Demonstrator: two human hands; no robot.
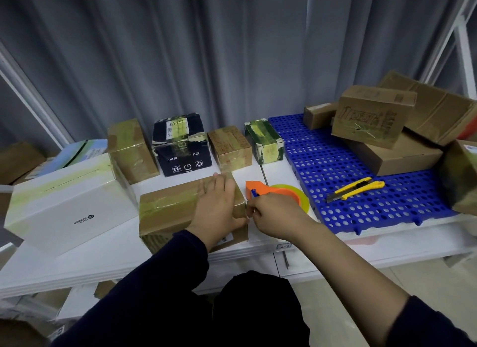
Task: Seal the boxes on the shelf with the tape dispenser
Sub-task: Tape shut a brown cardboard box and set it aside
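- Brown corrugated card, dented at the corners: the cardboard box (178,215) you are working on sits at the front edge of the white shelf (103,266), about midway along it.
- A glossy, yellowish clear strip runs along its top seam to the right end.
- Your left hand (216,204) lies flat on the box top, fingers straight and close together, pressing the strip down.
- Your right hand (273,215) is curled round the handle of the orange tape dispenser (273,191), which stands just beside the box's right end.
- Judgement: this strip is at the cut-off stage, so this box is nearly sealed.
- Sealed, by appearance: the row of small boxes (229,147) along the back edge and the smooth white box (69,207) at the front left, all carrying wrinkled, shiny tape.
- Outstanding, by appearance: the tumbled brown cartons (371,119) at the right back corner. One shows some tape; the others I cannot tell.
- They rest on a blue perforated plastic mat (335,153).
- Two yellow utility knives (356,189) lie near the mat's front edge, apart from the dispenser.
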